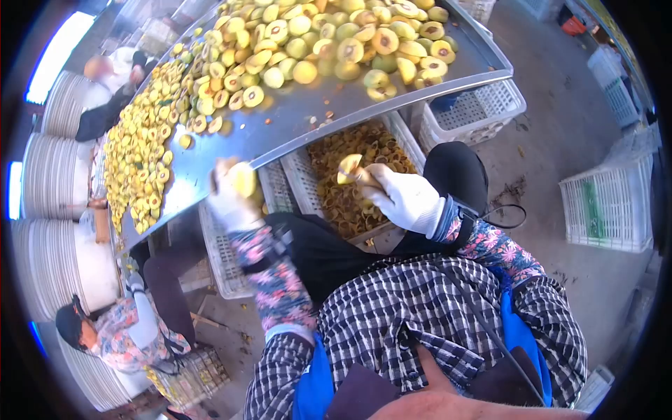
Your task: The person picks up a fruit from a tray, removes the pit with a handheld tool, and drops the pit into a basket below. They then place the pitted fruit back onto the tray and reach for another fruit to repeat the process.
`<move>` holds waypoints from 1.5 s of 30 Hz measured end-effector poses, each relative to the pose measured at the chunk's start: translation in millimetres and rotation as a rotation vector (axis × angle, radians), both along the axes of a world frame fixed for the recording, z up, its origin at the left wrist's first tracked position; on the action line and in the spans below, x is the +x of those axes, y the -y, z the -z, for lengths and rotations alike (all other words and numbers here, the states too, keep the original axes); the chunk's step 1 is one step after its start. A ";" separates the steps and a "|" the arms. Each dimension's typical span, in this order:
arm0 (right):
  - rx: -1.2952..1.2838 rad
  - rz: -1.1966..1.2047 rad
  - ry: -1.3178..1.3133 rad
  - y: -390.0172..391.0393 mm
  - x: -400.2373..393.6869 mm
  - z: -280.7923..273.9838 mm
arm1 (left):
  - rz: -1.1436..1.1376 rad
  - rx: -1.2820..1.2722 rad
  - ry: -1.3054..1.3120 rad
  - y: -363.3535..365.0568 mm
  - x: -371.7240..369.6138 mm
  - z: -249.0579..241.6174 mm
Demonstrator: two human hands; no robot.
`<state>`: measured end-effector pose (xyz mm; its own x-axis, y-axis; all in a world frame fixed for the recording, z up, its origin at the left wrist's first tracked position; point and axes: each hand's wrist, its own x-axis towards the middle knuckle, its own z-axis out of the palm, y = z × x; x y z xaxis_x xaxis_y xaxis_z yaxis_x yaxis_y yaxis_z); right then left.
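Observation:
My left hand (234, 196), in a white glove and smeared by motion, holds a yellow fruit half (243, 179) by the near edge of the metal table (280, 133). In my gloved right hand (409, 201) is a small brown-handled tool (369, 181). At its tip sits a curved yellow-brown piece of fruit (348, 169); the blade cannot be made out. Below that hand stands a white crate (406, 136) of brownish scraps (357, 150). Halved, peach-like yellow fruit (301, 42) is heaped on the table, several halves with brown centres.
Another white crate (483, 112) stands under the table's right corner, and a further one (609, 203) on the floor at right. A co-worker (133, 322) sits at lower left. Another person (115, 84) is across the table. Stacked pale round containers (59, 178) line the left side.

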<state>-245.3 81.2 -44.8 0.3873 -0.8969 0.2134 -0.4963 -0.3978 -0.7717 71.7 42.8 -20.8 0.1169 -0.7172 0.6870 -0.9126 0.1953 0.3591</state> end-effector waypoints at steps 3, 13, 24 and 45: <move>0.105 -0.080 -0.111 -3.2 -2.7 6.3 | -0.250 0.338 -0.544 7.2 34.4 -20.5; 0.196 -0.204 -0.337 -5.1 -6.0 8.7 | 0.425 0.597 -0.140 118.7 -165.8 1.5; 0.050 -0.102 -0.035 -10.5 11.6 56.3 | 0.549 0.920 -0.423 260.7 -179.8 99.0; -0.332 0.271 0.073 22.9 6.0 -19.6 | 0.753 0.527 -2.081 38.9 -181.3 -5.9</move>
